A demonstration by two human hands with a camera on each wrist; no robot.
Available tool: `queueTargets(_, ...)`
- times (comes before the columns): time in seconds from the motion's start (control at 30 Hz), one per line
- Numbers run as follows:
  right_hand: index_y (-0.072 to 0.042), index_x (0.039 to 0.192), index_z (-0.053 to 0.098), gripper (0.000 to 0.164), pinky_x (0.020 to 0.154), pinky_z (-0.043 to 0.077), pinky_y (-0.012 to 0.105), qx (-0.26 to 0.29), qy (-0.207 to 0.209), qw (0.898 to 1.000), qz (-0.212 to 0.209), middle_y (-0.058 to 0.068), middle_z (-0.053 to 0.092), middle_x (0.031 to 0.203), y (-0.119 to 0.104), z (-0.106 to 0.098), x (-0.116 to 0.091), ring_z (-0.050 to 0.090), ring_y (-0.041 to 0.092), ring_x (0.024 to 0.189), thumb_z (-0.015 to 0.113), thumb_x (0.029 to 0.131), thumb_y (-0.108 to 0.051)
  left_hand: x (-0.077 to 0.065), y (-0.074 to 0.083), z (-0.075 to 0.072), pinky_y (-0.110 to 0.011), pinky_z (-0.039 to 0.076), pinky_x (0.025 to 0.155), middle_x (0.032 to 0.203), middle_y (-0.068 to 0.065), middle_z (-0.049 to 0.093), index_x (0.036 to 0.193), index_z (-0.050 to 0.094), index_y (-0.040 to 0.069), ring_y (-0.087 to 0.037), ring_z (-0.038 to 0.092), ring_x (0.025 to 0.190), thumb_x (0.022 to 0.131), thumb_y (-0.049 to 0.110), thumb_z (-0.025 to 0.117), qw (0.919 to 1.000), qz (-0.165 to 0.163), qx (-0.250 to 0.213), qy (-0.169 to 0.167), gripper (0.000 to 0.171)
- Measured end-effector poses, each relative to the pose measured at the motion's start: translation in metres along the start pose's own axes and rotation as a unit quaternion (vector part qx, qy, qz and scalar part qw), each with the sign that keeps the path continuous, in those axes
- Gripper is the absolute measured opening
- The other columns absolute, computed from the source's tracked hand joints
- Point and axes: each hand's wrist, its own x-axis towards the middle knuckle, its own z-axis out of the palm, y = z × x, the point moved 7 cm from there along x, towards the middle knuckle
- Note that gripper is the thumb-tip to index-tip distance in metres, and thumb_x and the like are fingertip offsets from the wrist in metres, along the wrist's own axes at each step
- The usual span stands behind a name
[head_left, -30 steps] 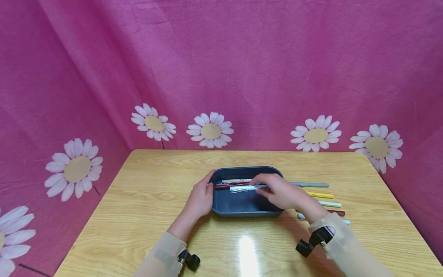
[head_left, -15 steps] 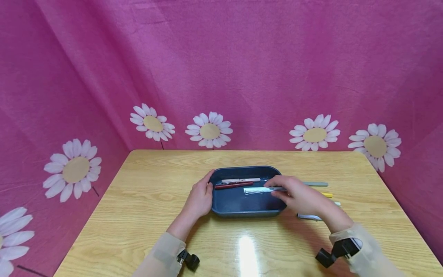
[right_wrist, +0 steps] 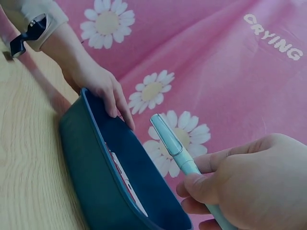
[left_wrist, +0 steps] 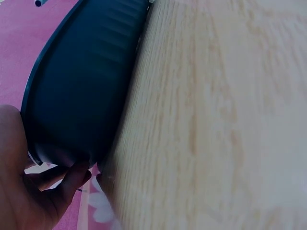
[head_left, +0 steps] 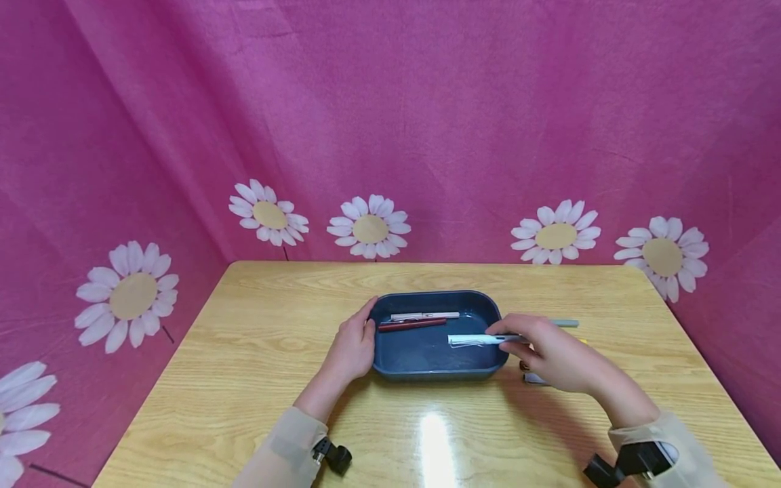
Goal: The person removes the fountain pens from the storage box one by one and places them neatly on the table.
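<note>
A dark blue oblong box [head_left: 439,374] stands on the table. My left hand [head_left: 350,349] grips its left end, with fingers at the rim and end wall. Inside, toward the back, lie a pale pink pen [head_left: 425,316] and a dark red pen [head_left: 412,325], side by side. My right hand [head_left: 552,352] pinches a pale pen [head_left: 470,339] between thumb and fingers over the box's right end. Its clipped cap points left, clear of the box in the right wrist view; the palm hides the rear of the barrel.
Right of the box, several more pens lie on the wooden table [head_left: 274,305], mostly behind my right hand. A grey pen [head_left: 566,323] and the end of a white pen [head_left: 535,379] show. A pink curtain [head_left: 427,135] with daisies hangs behind the table.
My right hand has moved right with the pale pen, from over the middle of the box to its right end, covering more of the table pens. My left hand has stayed on the box.
</note>
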Motion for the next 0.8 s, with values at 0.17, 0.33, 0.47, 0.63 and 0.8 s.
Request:
queueTargets(0.17,-0.015,0.121,0.072,0.033,0.075,0.054,0.027,0.0,0.007,1.0,-0.002,-0.009,0.07,0.106,0.004,-0.002,-0.011,0.064,0.016,0.084,0.067,0.099,0.008,0.001,0.001,0.0,-0.051,0.036,0.121,0.162,-0.014,0.047,0.165,0.04,0.014,-0.032,0.043,0.149,0.114,0.015,0.04,1.0,0.001,0.003,0.001,0.051)
queueTargets(0.33,-0.015,0.119,0.072,0.034,0.075,0.056,0.028,-0.004,0.021,1.0,0.002,-0.009,0.069,0.101,0.007,-0.005,-0.019,0.064,0.011,0.084,0.069,0.096,0.01,0.001,0.004,-0.003,-0.053,0.036,0.12,0.16,-0.017,0.049,0.164,0.042,0.014,-0.035,0.045,0.148,0.114,0.014,0.042,1.0,0.004,0.0,0.007,0.05)
queueTargets(0.47,-0.013,0.118,0.072,0.031,0.079,0.06,0.028,0.018,0.021,1.0,0.016,-0.011,0.069,0.102,0.008,-0.007,-0.027,0.069,0.008,0.087,0.07,0.096,0.009,0.0,0.005,-0.004,-0.052,0.035,0.121,0.159,-0.018,0.049,0.164,0.042,0.013,-0.035,0.046,0.147,0.113,0.014,0.042,0.9999,0.009,0.0,0.008,0.05)
queueTargets(0.63,-0.01,0.119,0.071,0.032,0.083,0.062,0.029,0.048,0.026,0.998,0.014,-0.006,0.071,0.108,0.011,-0.009,-0.039,0.074,0.008,0.095,0.07,0.095,0.011,0.0,0.005,-0.003,-0.052,0.035,0.121,0.158,-0.019,0.05,0.163,0.042,0.012,-0.035,0.046,0.146,0.113,0.013,0.041,0.9999,0.012,0.002,0.01,0.05)
queueTargets(0.8,-0.015,0.121,0.072,0.042,0.081,0.06,0.023,0.016,0.057,0.998,0.003,-0.01,0.071,0.108,0.015,-0.015,-0.055,0.072,0.009,0.095,0.072,0.091,0.015,0.0,0.005,-0.002,-0.052,0.035,0.121,0.158,-0.019,0.05,0.163,0.042,0.011,-0.035,0.046,0.147,0.113,0.013,0.041,0.9999,0.012,-0.001,0.008,0.05)
